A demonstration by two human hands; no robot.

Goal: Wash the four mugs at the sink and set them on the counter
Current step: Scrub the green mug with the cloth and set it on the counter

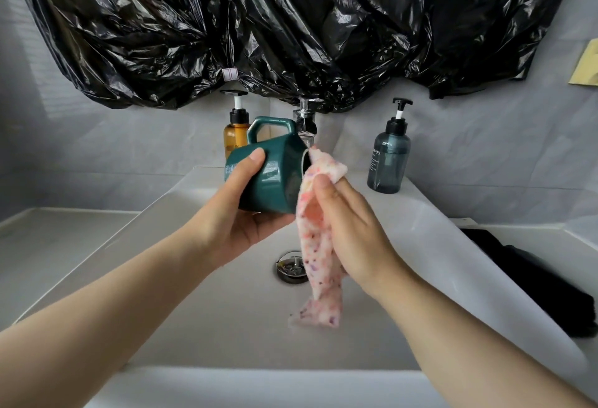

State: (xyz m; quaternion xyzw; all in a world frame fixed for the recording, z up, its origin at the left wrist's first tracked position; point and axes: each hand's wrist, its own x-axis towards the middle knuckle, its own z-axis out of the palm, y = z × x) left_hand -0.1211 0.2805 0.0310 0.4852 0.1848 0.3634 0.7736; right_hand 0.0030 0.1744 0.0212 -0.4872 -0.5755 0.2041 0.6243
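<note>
A dark green mug (275, 171) lies on its side above the white sink (226, 310), handle up and mouth facing right. My left hand (239, 213) grips its base and body from below. My right hand (352, 232) holds a pink speckled cloth (318, 262) pressed against the mug's mouth; the cloth's loose end hangs down toward the drain (291, 266). The chrome tap (305, 124) stands just behind the mug. No other mugs are in view.
An amber pump bottle (235, 134) stands behind the mug at the left of the tap, and a blue-grey pump bottle (388, 158) at the right. Black plastic sheeting (291, 25) covers the wall above. A dark cloth (534, 278) lies on the right counter. The left counter (58, 245) is grey.
</note>
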